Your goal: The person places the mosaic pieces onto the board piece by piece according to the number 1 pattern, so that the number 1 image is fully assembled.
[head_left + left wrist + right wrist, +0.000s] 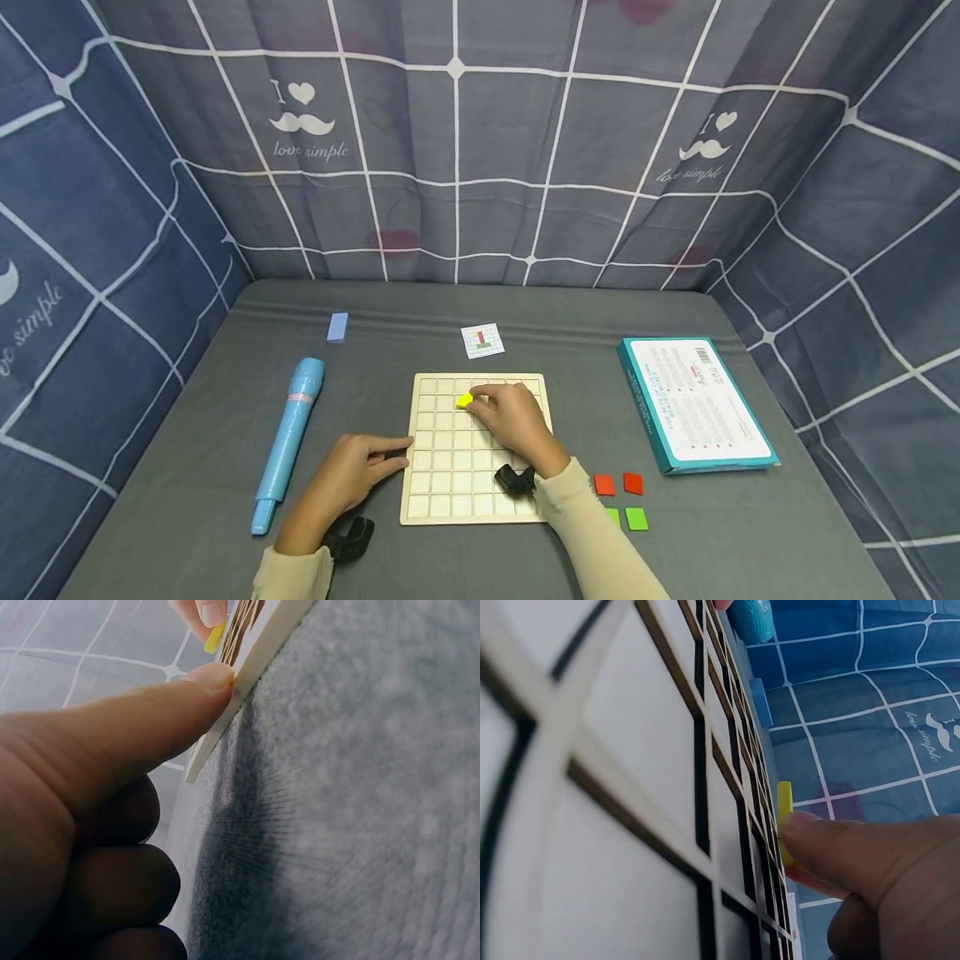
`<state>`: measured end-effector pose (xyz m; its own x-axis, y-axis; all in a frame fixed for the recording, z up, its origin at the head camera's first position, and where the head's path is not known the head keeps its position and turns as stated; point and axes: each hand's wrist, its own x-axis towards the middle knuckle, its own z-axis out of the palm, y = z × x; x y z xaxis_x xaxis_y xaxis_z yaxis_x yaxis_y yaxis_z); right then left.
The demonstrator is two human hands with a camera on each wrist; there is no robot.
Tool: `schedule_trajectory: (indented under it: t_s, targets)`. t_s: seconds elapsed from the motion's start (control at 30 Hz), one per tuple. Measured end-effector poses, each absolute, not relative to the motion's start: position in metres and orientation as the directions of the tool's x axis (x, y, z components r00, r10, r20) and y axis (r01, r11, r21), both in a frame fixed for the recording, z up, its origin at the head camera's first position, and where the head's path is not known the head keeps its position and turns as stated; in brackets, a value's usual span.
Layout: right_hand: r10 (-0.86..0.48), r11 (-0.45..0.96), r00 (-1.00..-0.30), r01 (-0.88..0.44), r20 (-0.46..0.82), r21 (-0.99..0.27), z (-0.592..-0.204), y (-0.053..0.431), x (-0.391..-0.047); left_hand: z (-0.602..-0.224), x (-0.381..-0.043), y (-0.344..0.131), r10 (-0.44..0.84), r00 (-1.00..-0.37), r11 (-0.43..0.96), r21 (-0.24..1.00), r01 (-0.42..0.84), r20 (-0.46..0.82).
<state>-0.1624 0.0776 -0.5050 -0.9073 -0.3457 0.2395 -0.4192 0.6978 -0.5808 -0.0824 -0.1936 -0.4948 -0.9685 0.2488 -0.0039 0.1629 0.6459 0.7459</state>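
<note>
A pale wooden board (440,483) with a raised grid of square cells lies flat on the table. My right hand (517,423) pinches a yellow square tile (464,401) between thumb and fingers, over the upper middle of the board. In the right wrist view, that yellow tile (785,825) stands on edge, tilted against the grid; whether it touches is hard to tell. My left hand (352,475) touches the board's left edge with straight index finger and thumb. The left wrist view has the thumb (172,712) against the board's side (255,667).
Right of the board are red tiles (633,483) and green tiles (637,519), one partly behind the right sleeve. A teal-edged box (705,400) lies farther right. Beyond the board is a pattern card (482,341). At left are a light-blue stick (288,442) and a small blue block (337,327).
</note>
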Motion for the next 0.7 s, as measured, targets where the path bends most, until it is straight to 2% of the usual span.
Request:
schedule_trajectory:
  t_s: [0.3,0.7]
  targets:
    - [-0.358,0.718,-0.908,-0.416,0.215,-0.559,-0.5066,0.0757,-0.1628,-0.4946,-0.083,-0.1935,0.249,-0.968,0.651,0.742,0.162,-0.007]
    - [-0.36,0.724,-0.896,-0.445,0.262,-0.527,-0.5096,0.0745,-0.1621,-0.4948,-0.0829,-0.1925,0.25,-0.968,0.649,0.743,0.163,-0.005]
